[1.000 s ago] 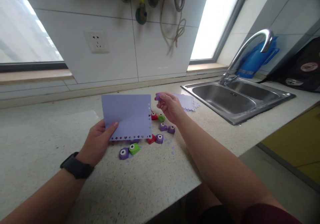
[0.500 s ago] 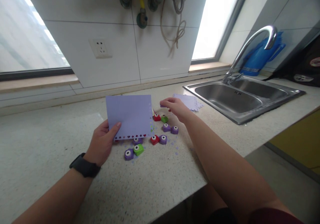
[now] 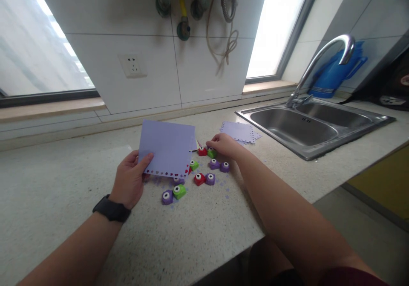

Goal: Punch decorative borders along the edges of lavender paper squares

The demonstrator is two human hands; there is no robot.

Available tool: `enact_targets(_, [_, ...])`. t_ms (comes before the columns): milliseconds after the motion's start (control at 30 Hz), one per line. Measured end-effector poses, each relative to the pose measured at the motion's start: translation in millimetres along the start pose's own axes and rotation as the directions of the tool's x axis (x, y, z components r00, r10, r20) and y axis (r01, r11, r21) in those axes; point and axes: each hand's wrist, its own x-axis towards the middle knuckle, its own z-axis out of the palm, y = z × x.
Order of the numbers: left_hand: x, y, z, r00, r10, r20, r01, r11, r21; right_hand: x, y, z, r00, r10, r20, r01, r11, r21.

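My left hand [image 3: 130, 179], with a black watch on its wrist, grips a light purple sheet of paper [image 3: 168, 147] raised above the counter. Small punched shapes run along the sheet's lower edge. My right hand [image 3: 225, 145] is low over the craft punches, its fingers closed beside a red punch [image 3: 202, 151] and a green punch [image 3: 211, 152]; whatever is between the fingertips is hidden. Nearer me lie purple punches [image 3: 214, 163], a red punch [image 3: 200, 179] beside a purple one [image 3: 210, 179], and a green punch [image 3: 179, 191] beside another purple one [image 3: 167, 197].
Stacked punched purple sheets [image 3: 238, 131] lie behind my right hand. Small paper cutouts are scattered around the punches. To the right is a steel sink [image 3: 290, 122] with a curved tap [image 3: 319, 60]; a blue jug [image 3: 330, 75] stands behind it. The wall carries a socket [image 3: 132, 66].
My right hand has lowered towards the red and green punches; the purple piece seen at its fingertips earlier is out of sight. The sheet in my left hand has tilted slightly, uncovering another green punch.
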Motion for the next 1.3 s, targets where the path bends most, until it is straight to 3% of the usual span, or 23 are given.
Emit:
enact_targets(267, [6.6,0.1,-4.0,0.999,0.013,-0.043,-0.015,0.998,-0.059,-4.1,-5.3,-3.9,0.996,-0.035,0.081,0.05,0.98,-0.192])
enact_targets(600, [6.4,3.7,-4.1,0.999,0.011,0.032,-0.007,0.991,-0.132,-18.1,-21.6,-6.9,0.966,-0.005,0.259,0.079,0.958,-0.276])
enact_targets(733, [5.8,3.6,-3.2,0.999,0.012,0.052,-0.004,0.989,-0.148,-19.5,-27.8,-4.9,0.974,-0.049,0.221,0.106,0.961,-0.255])
enact_targets(833, [5.4,3.0,-3.4,0.998,0.004,0.065,0.005,0.99,-0.143,-19.9,-32.9,1.0,0.973,-0.191,0.132,0.207,0.971,-0.122])
enact_targets(933, [5.3,2.1,-3.7,0.998,-0.013,0.065,0.021,0.993,-0.117,-22.0,-38.6,10.3,0.946,-0.312,0.084,0.289,0.933,0.214])
enact_targets(1067, [4.6,0.5,-3.8,0.996,-0.017,0.088,0.023,0.997,-0.069,-29.1,-46.0,22.3,0.93,-0.343,0.135,0.197,0.772,0.604])
enact_targets(1200, [2.5,-0.2,-3.5,0.993,-0.004,0.115,0.008,0.999,-0.036,-36.5,-51.7,27.0,0.932,-0.311,0.185,0.093,0.699,0.709])
enact_targets(1300, [1.3,0.3,-2.6,0.992,0.01,0.123,-0.004,0.999,-0.048,-39.3,-53.2,25.3,0.934,-0.292,0.207,0.105,0.777,0.621])
